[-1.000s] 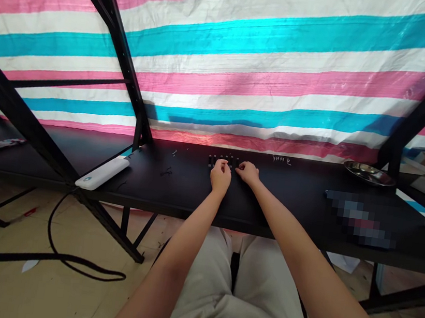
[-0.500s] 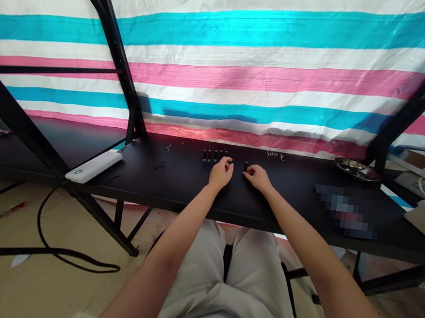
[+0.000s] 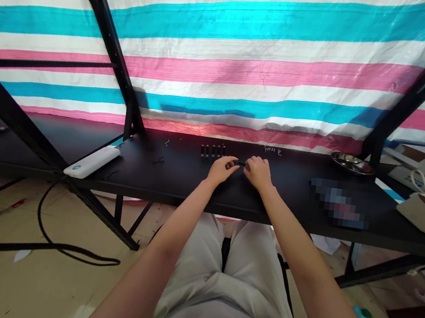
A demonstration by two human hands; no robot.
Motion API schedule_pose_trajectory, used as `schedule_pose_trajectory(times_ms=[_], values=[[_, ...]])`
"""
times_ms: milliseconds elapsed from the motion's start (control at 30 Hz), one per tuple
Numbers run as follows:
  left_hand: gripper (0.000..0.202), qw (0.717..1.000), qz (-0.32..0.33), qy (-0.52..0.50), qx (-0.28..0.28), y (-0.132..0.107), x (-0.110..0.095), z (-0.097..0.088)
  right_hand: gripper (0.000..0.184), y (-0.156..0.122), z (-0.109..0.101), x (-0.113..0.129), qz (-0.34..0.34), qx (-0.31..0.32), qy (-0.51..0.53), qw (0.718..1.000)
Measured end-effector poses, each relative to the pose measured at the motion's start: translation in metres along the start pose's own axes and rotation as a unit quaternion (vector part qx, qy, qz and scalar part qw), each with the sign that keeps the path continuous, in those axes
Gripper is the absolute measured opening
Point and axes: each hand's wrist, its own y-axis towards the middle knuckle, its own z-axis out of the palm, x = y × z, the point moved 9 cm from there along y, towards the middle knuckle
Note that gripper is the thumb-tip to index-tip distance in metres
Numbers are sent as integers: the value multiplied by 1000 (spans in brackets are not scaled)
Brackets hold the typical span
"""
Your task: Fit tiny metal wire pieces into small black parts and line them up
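Between my two hands, just above the black table (image 3: 170, 179), is a small dark stick-like piece (image 3: 240, 163), too small to name more exactly. My left hand (image 3: 223, 170) pinches its left end with thumb and fingers. My right hand (image 3: 256, 172) has its fingers closed on the other end. Beyond my left hand stands a row of several small black pieces (image 3: 213, 151) with light ends. Farther back to the right lies a row of tiny white bits (image 3: 272, 150).
A shiny metal dish (image 3: 352, 164) sits at the back right, near a blurred-out flat object (image 3: 338, 202). A white power strip (image 3: 92, 161) lies on the left. Thin dark scraps (image 3: 158, 161) are on the table. Black metal posts (image 3: 112, 46) frame both sides.
My right hand has brought the small dark piece, upright before, over to my left hand; it now lies sideways between both. The view has shifted slightly.
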Motion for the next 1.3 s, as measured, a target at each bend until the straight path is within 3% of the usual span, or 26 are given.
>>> schedule_pose_trajectory(times_ms=[133,300,1300], values=[[17,1000,3,8,-16,0,-3,-3,19,-1,-3,2,-5,-13,-19,1000],[24,1000,17,-11,-24,0,-7,-6,19,-1,-3,4,-16,-14,-25,999],[12,999,11,11,-52,2,0,-10,19,-2,2,4,-9,3,-19,1000]])
